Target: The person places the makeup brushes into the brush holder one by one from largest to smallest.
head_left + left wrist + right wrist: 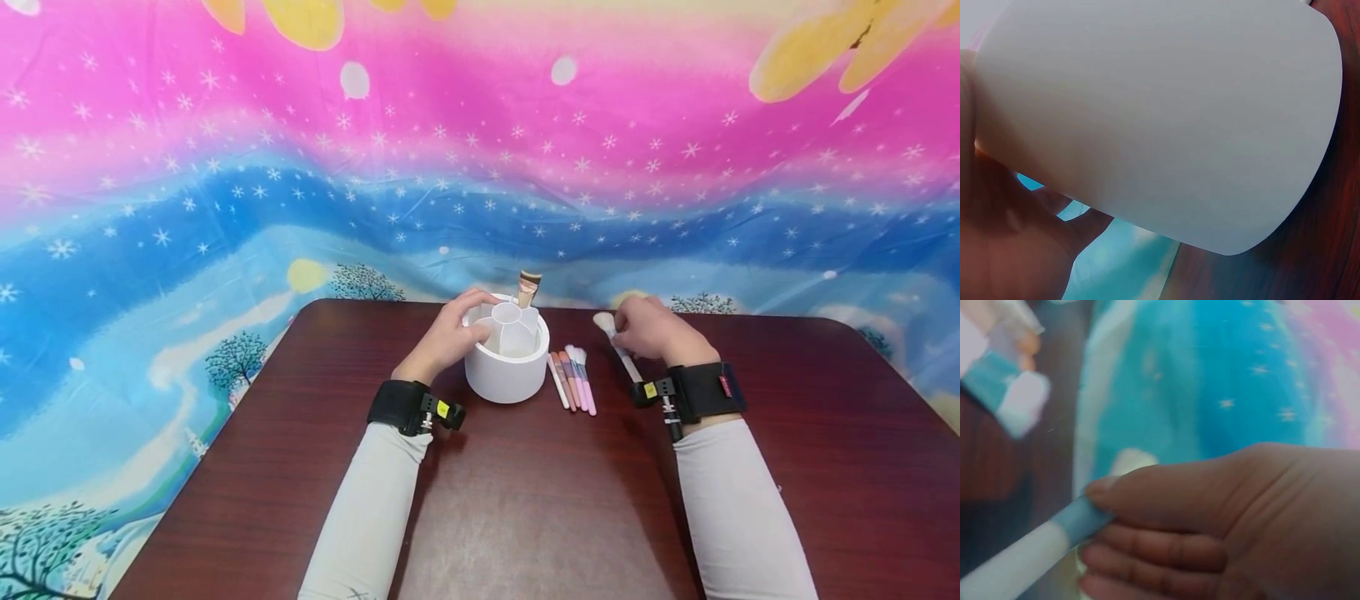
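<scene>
My left hand [450, 333] grips the round white organizer [504, 375], a divided brush holder, by its left rim. In the left wrist view the holder's smooth wall [1197, 125] fills most of the picture, with the left hand [1010, 237] along its side. One wide makeup brush [528, 287] with a gold ferrule stands in a back compartment. Between thumb and fingers my right hand [654, 327] pinches a makeup brush [626, 360], pale bristles up and white handle slanting down. The right wrist view shows the thumb on its blue-grey ferrule [1082, 520].
Several smaller makeup brushes [573, 382] with white, orange and pink handles lie side by side just right of the holder, bristles toward the back. They rest on a dark reddish wooden table [510, 500]. A colourful printed cloth [450, 167] hangs behind the table's back edge.
</scene>
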`<state>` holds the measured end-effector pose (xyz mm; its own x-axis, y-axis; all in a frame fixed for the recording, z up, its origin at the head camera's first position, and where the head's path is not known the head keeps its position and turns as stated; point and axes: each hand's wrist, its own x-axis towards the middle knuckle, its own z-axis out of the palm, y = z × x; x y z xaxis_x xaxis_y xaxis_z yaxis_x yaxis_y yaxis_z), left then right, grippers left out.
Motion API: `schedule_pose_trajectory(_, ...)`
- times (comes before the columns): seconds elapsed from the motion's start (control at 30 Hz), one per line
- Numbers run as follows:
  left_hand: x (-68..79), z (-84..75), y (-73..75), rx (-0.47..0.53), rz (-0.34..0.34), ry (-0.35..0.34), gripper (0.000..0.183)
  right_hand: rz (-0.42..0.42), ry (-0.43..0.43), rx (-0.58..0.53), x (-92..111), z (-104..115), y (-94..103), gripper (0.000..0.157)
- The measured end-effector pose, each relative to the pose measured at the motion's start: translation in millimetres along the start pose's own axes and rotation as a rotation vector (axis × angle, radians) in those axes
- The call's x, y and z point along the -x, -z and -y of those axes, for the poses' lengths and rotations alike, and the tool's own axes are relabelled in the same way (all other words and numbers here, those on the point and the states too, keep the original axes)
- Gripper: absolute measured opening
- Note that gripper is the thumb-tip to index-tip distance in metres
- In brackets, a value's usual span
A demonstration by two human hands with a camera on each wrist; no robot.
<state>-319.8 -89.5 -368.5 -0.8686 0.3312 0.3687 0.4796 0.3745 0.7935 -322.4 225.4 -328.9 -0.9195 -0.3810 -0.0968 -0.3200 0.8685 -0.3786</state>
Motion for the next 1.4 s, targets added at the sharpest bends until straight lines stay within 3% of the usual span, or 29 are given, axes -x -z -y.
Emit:
schedule_pose_trajectory(0.2, -0.4, -0.1, -0.3, 0.012, -0.001, -0.002, 0.046, -0.169, 0.068, -0.121, 4, 11, 14.0, 0.024)
schedule_pose_trajectory(0.6, -0.9, 1.3, -0.3, 0.006, -0.006, 0.009, 0.046, -0.481, 0.215, -0.255, 3, 33, 18.9, 0.023)
schedule_pose_trajectory(0.8, -0.5, 1.1, -0.5, 0.013, -0.005, 0.008, 0.046, -0.608, 0.237, -0.443, 2, 50, 16.8, 0.027)
schedule_pose_trajectory(1.03, 0.4, -0.1, 0.1, 0.018, -0.006, 0.002, 0.046, -0.645, 0.304, -0.656, 2, 73, 11.2, 0.024)
schedule_pose_trajectory(1.4, -0.8, 1.5, -0.5, 0.016, -0.006, -0.019, 0.045, -0.681, 0.326, -0.652, -18, 70, -11.9, 0.024)
